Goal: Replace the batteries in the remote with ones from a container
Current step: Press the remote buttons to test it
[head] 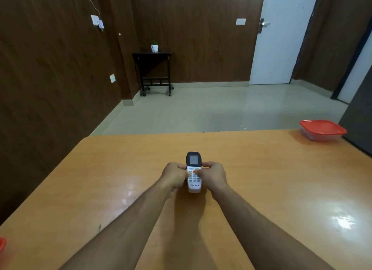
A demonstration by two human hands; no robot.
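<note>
A white remote (193, 172) with a dark screen end and an orange button lies face up in the middle of the orange wooden table (261, 179). My left hand (174, 176) grips its left side and my right hand (213, 176) grips its right side, thumbs resting on the keypad. A clear container with a red lid (322, 130) stands closed at the table's far right corner, well away from both hands. Its contents cannot be made out.
A second red-edged object (2, 244) pokes in at the table's left edge, near me. Beyond the table lies a tiled floor, with a small black side table (154, 72) against the brown wall and a white door (281, 38) at the back right.
</note>
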